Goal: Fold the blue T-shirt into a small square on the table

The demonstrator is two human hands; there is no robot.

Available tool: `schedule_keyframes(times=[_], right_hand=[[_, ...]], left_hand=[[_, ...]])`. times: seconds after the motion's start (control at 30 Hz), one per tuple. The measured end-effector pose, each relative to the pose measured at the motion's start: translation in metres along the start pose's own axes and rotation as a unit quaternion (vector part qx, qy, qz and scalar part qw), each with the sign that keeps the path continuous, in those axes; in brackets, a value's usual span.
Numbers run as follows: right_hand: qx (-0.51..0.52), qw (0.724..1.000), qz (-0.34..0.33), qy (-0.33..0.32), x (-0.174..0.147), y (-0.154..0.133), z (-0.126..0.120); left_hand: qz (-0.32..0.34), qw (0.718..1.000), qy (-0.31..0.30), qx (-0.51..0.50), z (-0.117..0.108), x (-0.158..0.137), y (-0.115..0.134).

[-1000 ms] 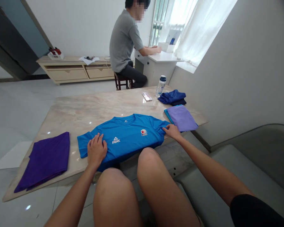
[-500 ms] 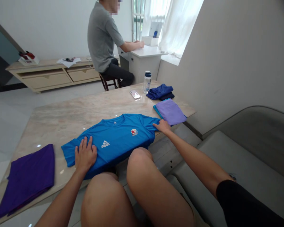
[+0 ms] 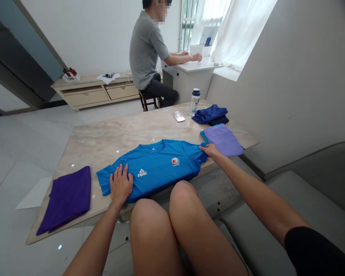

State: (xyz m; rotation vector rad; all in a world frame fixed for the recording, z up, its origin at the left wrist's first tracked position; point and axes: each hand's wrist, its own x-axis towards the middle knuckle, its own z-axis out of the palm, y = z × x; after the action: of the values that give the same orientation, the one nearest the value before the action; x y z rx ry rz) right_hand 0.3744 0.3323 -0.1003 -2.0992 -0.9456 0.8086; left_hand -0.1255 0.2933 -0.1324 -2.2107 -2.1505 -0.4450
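Fingers of the right hand (image 3: 213, 151) pinch one sleeve of a blue PEAK T-shirt (image 3: 158, 163); those of the left hand (image 3: 121, 186) lie loosely spread on it, beside the other sleeve. The shirt is at the centre of the frame, logo up on a marble-patterned table (image 3: 117, 134), its lower part over the near edge. To me it looks light, soft and slippery, easily creased but not fragile; shoulders and sleeve ends seem good holds. A folded purple cloth (image 3: 67, 199) is at lower left; right of centre are a lavender cloth (image 3: 225, 140), navy garment (image 3: 209, 113), water bottle (image 3: 194, 102) and phone (image 3: 178, 116). At upper centre, a person (image 3: 146, 50) sits.
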Motion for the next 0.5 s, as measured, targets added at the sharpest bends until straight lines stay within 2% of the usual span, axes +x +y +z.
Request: schedule_keyframes(times=[0.1, 0.2, 0.3, 0.37, 0.43, 0.5], right_hand=[[-0.055, 0.997, -0.045, 0.033, -0.003, -0.005, -0.011], [-0.197, 0.971, -0.12, 0.054, -0.013, -0.011, -0.012], [-0.311, 0.936, -0.154, 0.052, -0.027, -0.03, -0.002], [-0.304, 0.937, -0.166, 0.036, -0.036, -0.049, 0.011], [-0.229, 0.957, -0.177, -0.036, -0.043, -0.071, 0.027], [-0.103, 0.964, -0.172, -0.173, -0.047, -0.087, 0.043]], left_hand=[[0.002, 1.0, 0.004, -0.008, 0.0, 0.0, 0.001], [0.0, 1.0, 0.011, -0.015, 0.001, -0.002, 0.001], [-0.004, 1.0, 0.012, -0.022, 0.001, -0.002, 0.002], [-0.005, 1.0, 0.009, -0.025, 0.0, -0.002, 0.002], [-0.008, 1.0, 0.007, -0.024, -0.002, -0.002, 0.004], [-0.011, 1.0, 0.007, -0.024, -0.003, -0.003, 0.005]])
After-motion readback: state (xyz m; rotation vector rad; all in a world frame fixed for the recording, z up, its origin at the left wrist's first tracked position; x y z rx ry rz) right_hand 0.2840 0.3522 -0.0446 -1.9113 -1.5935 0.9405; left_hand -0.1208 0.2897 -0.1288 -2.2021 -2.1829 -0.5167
